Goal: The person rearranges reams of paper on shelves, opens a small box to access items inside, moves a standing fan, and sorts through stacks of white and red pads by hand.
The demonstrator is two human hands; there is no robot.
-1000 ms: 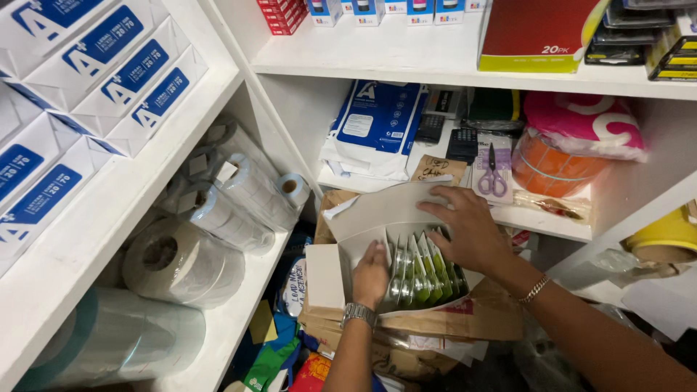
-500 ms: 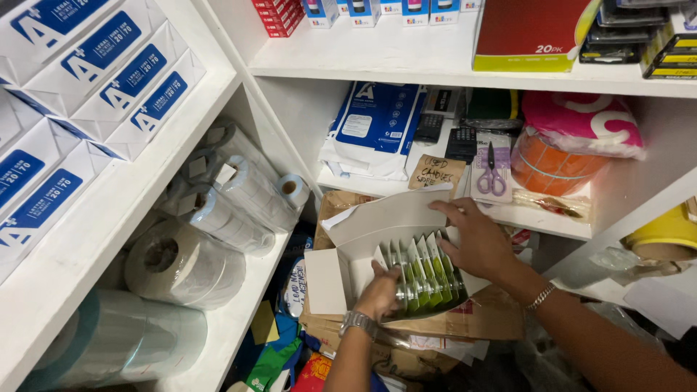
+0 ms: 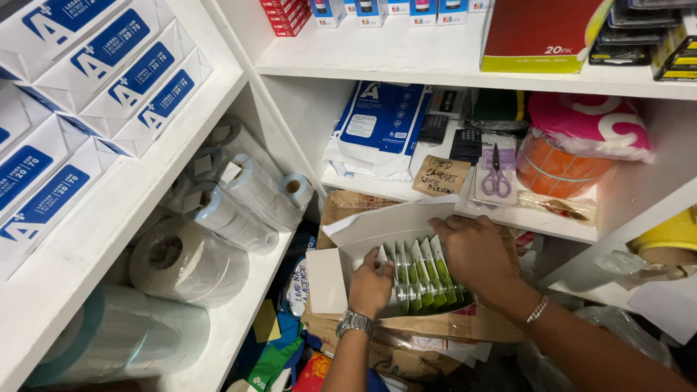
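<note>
The left hand [image 3: 370, 284], steel watch at the wrist, curls its fingers onto the near end of a row of flat green-and-white packets [image 3: 423, 274]. The right hand [image 3: 475, 250], thin bracelet at the wrist, lies loosely spread over the far end of the same row; whether it pinches a packet cannot be told. The packets stand upright in an open white cardboard box [image 3: 330, 279], which rests on brown cardboard cartons [image 3: 443, 327].

Behind the box, a brown handwritten card [image 3: 441, 175] and carded purple-handled scissors [image 3: 496, 170] lean on the white shelf [image 3: 552, 218]. At left, wrapped white label rolls [image 3: 218, 210] fill the lower shelf beneath white-and-blue paper reams [image 3: 109, 72].
</note>
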